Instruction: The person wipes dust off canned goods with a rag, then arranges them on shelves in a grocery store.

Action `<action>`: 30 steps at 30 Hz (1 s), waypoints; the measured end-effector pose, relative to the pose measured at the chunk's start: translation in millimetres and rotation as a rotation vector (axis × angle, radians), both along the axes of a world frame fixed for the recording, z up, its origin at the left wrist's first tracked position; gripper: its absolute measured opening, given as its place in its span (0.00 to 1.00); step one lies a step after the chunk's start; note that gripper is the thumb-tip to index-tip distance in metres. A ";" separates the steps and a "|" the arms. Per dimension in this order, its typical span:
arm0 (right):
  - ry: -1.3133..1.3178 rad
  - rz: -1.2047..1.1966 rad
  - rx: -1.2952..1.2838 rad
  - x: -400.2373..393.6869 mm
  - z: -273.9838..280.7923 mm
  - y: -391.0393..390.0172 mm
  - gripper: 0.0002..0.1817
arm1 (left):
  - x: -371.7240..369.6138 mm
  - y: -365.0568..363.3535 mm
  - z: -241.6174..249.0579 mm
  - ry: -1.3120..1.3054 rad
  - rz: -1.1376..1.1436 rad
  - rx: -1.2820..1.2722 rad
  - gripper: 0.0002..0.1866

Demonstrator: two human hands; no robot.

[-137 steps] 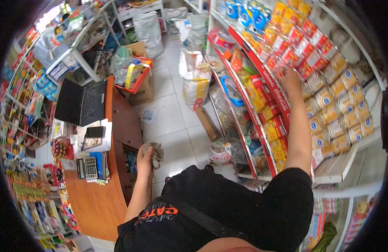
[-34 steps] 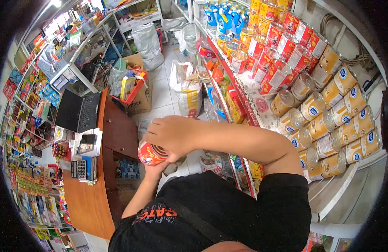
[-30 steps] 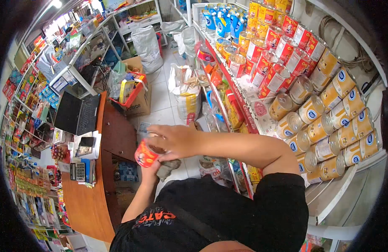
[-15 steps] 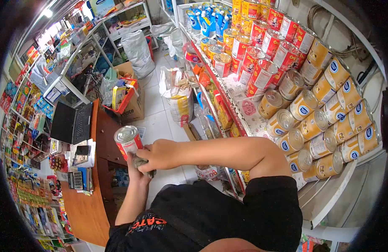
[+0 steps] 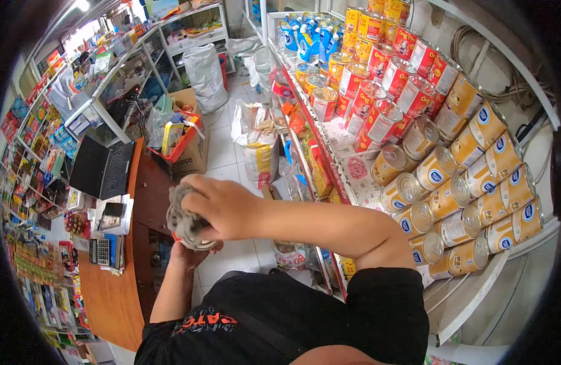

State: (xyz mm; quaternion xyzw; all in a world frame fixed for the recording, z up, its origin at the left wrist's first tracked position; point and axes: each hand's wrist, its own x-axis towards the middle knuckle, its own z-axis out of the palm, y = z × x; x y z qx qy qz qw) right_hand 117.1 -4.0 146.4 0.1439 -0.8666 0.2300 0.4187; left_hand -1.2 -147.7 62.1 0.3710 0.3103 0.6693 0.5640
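Note:
My right hand (image 5: 223, 207) is closed on a grey cloth (image 5: 186, 210), pressed over the end of a can (image 5: 203, 244). Only part of the can's metal rim and a bit of red show under the cloth. Beneath it, my left hand (image 5: 189, 254) holds the can from below, its fingers wrapped round it. Both hands are in front of my body, beside the wooden desk (image 5: 110, 292).
On the right, a shelf holds stacked yellow cans (image 5: 454, 226), red cans (image 5: 381, 125) and blue bottles (image 5: 311, 39). A laptop (image 5: 101, 167) and calculator (image 5: 100, 250) lie on the desk at left. Sacks (image 5: 204, 78) and a cardboard box (image 5: 196, 149) stand on the floor.
My right hand and the cloth have moved up from the can's side onto its end. The can has tilted and dropped lower, and its top is now mostly covered.

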 end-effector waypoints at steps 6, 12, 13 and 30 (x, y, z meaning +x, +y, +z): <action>-0.171 -0.047 0.022 6.5 6.2 -2.3 0.27 | 25.6 7.5 5.2 -0.432 0.415 -0.112 0.40; -0.208 -0.088 -0.035 12.4 24.3 7.5 0.24 | 8.5 2.4 4.8 -0.132 0.089 0.034 0.44; -0.122 -0.098 -0.080 12.9 22.5 8.5 0.23 | 19.0 2.7 11.7 -0.028 0.094 0.035 0.44; -0.191 -0.291 0.327 7.5 6.6 -19.0 0.07 | 38.5 -2.3 -9.6 0.165 0.407 -0.372 0.29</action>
